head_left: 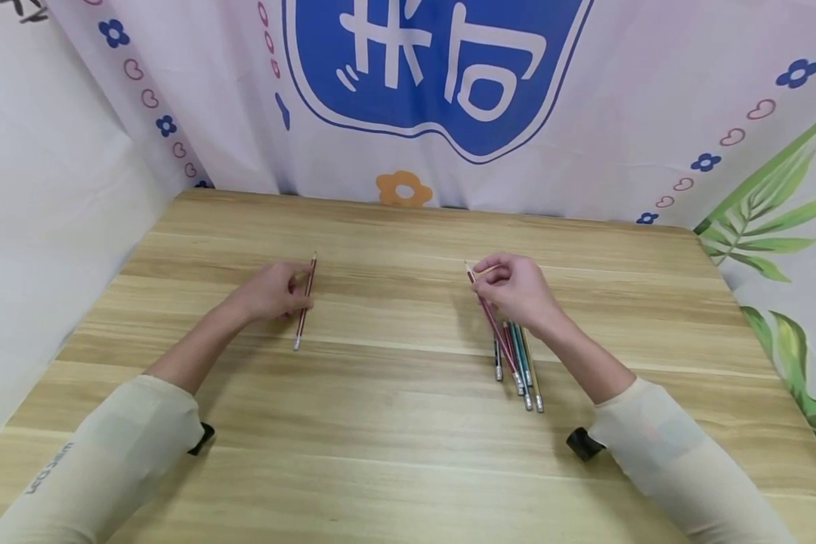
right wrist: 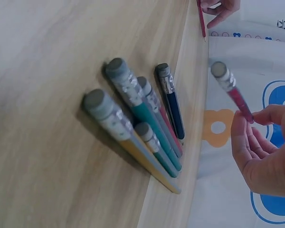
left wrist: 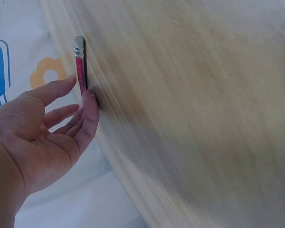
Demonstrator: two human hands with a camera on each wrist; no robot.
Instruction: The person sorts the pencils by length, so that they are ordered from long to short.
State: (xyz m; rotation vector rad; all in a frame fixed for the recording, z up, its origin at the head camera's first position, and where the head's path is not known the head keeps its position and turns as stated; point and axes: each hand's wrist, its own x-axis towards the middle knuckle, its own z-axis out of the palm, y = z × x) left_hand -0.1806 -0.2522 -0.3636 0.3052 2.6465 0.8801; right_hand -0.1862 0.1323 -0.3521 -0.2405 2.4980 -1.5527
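Observation:
Toward the left of the table, a dark red pencil lies with its eraser end toward me. My left hand is at it, index fingertip on the pencil and thumb beside it, spread apart along its length. My right hand pinches another red pencil near its pointed end, between thumb and fingers. That pencil's eraser end is raised off the table in the right wrist view. Below this hand lies a loose bunch of several pencils, including a yellow pencil, a teal pencil and a dark blue pencil.
The wooden table has its far edge against a printed curtain with a blue sign and an orange flower. Black wrist-camera pieces stick out below both sleeves, one at the right. Leaf-patterned cloth hangs along the right side.

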